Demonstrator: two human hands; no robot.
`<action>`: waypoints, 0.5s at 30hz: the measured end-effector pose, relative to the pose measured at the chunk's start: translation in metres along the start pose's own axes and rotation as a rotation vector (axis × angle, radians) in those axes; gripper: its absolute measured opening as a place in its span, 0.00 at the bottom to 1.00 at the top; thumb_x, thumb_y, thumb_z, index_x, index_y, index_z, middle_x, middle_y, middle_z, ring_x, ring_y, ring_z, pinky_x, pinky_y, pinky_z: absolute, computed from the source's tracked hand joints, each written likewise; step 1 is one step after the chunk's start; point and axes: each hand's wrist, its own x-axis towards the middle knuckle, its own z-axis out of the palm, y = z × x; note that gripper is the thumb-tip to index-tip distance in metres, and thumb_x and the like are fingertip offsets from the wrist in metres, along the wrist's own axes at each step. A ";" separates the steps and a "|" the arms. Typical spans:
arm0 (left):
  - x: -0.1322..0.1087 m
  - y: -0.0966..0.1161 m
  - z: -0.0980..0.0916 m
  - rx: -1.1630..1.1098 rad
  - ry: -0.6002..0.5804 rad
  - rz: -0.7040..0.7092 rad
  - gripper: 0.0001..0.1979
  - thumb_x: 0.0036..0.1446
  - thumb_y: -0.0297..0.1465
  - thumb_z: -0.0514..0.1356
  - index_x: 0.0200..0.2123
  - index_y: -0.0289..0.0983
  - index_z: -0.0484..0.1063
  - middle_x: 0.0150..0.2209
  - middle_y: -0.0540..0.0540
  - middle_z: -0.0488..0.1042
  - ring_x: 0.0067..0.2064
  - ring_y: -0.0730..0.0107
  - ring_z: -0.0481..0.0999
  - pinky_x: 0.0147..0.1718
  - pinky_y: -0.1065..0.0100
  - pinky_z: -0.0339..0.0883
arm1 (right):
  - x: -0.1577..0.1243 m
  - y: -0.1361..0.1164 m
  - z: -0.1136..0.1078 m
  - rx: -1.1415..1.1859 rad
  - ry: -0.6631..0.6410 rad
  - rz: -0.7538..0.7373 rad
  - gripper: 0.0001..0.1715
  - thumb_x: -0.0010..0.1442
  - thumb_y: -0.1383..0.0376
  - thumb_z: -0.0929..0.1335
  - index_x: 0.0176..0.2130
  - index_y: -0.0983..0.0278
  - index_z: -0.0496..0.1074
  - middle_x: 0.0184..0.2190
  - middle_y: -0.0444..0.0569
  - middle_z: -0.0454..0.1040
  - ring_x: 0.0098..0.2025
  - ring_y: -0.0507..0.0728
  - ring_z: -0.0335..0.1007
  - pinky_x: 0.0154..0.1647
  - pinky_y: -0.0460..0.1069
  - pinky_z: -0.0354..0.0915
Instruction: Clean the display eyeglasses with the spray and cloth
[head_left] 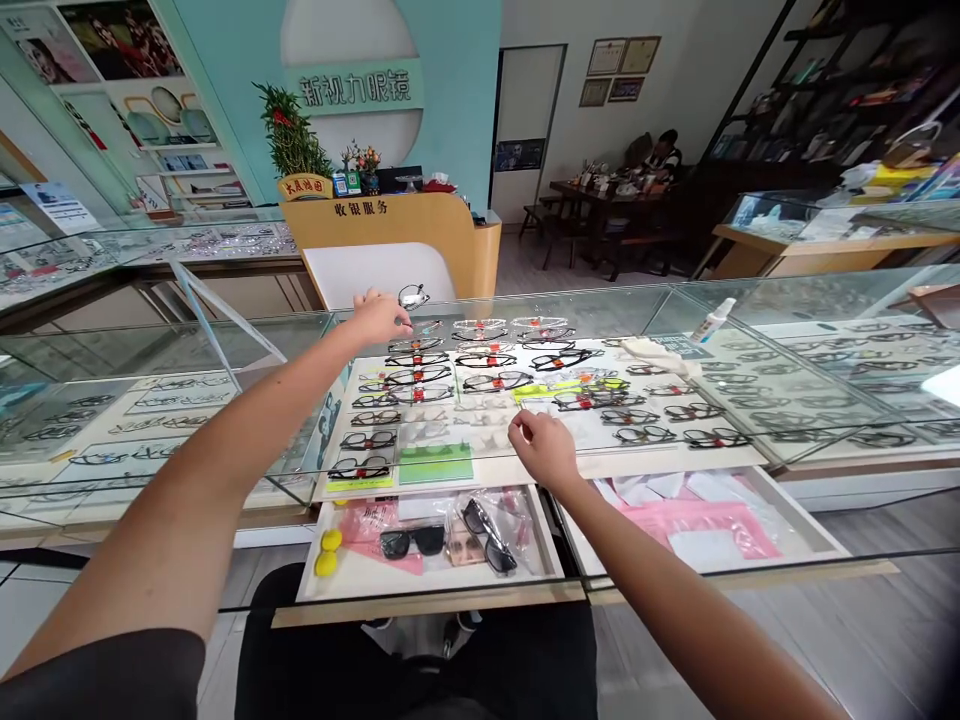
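Note:
My left hand point(381, 316) reaches over the far part of the glass counter, fingers bent together. Just beyond its fingertips is a pair of glasses point(413, 296); whether the fingers touch it I cannot tell. Nearer to me, my right hand point(545, 447) is curled with thumb and forefinger pinched over the counter's front part. A thin light tip shows by those fingers, too small to name. Around and below both hands, several rows of spectacle frames point(495, 381) with red tags lie in the display case. A green card point(436, 463) lies left of my right hand.
Two drawers jut toward me: the left drawer point(307, 570) holds sunglasses point(412, 541), the right one pink packets point(697, 525). A spray bottle point(712, 320) and a pale cloth point(660, 355) are at right. A slanted panel point(217, 325) stands left. One person point(664, 155) sits far back.

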 end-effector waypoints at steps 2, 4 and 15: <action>0.025 -0.005 0.015 0.074 0.009 -0.047 0.13 0.66 0.43 0.67 0.44 0.45 0.90 0.55 0.37 0.80 0.66 0.32 0.65 0.63 0.42 0.59 | 0.000 0.000 0.001 -0.025 0.008 0.011 0.15 0.72 0.60 0.65 0.37 0.61 0.78 0.28 0.46 0.72 0.33 0.57 0.64 0.38 0.51 0.51; 0.044 -0.009 0.031 0.115 -0.008 -0.082 0.12 0.66 0.40 0.66 0.45 0.44 0.89 0.56 0.36 0.80 0.67 0.33 0.64 0.64 0.42 0.58 | -0.001 -0.001 0.001 -0.054 0.012 0.030 0.15 0.73 0.60 0.66 0.38 0.61 0.79 0.28 0.47 0.72 0.33 0.57 0.63 0.38 0.51 0.50; 0.107 -0.021 0.087 0.115 -0.135 -0.105 0.15 0.57 0.48 0.72 0.41 0.47 0.89 0.56 0.36 0.82 0.67 0.32 0.65 0.65 0.41 0.57 | -0.004 -0.003 0.005 -0.114 0.044 0.057 0.15 0.73 0.60 0.67 0.38 0.61 0.81 0.27 0.47 0.72 0.31 0.56 0.59 0.37 0.51 0.45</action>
